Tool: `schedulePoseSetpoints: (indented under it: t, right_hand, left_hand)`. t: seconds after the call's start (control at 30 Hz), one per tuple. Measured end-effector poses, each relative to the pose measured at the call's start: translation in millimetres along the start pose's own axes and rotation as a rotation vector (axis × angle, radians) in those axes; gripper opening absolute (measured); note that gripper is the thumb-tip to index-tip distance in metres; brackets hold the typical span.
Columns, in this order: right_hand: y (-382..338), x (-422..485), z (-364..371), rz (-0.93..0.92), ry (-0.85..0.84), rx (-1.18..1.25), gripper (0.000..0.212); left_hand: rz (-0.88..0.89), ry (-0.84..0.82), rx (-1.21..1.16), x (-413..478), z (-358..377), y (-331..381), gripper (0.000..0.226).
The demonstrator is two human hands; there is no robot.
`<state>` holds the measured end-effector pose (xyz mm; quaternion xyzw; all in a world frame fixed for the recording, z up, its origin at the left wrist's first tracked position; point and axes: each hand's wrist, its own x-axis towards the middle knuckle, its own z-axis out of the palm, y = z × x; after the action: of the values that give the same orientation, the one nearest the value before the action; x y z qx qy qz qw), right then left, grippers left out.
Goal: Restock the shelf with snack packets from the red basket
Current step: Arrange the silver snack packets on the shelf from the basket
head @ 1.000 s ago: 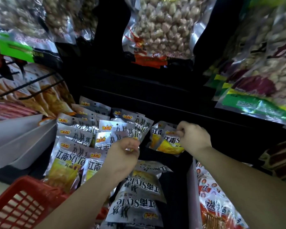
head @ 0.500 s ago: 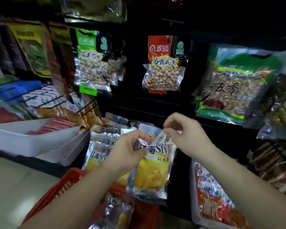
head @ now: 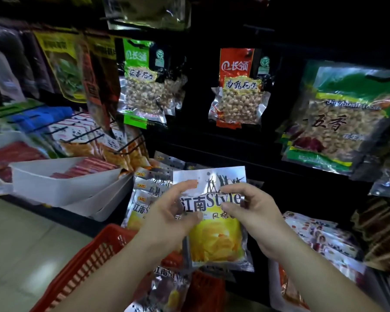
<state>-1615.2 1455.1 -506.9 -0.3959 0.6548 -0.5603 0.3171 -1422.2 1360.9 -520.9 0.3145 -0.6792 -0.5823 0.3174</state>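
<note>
1. My left hand [head: 164, 215] and right hand [head: 254, 212] both pinch one shiny silver and yellow snack packet [head: 216, 239] in the frame's middle
2. The red plastic basket [head: 95, 255] sits lower left, holding more packets [head: 167, 287]

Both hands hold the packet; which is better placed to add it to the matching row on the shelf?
Probably the left hand: it grips the packet on its left side, just beside the row of matching packets. The right hand holds the far side.
</note>
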Motion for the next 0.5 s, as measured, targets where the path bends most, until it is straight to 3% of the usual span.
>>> schedulePoseSetpoints:
  t: [0.1,0.27,0.4,0.5]
  right_hand:
    - [-4,4,4,-0.060,0.042,0.006,0.036]
    - [-7,2,1,-0.106,-0.121,0.065,0.085]
    - [-7,0,-3,-0.114,-0.062,0.105,0.080]
    - [-7,-1,-4,-0.084,0.019,0.118,0.074]
  left_hand:
    - [0.002,0.065,-0.055,5,5,-3,0.062]
    - [0.047,0.197,-0.115,15,-3,-2,0.067]
    - [0.066,0.222,-0.069,9,-3,-5,0.080]
    - [-0.013,0.163,-0.096,5,2,-10,0.076]
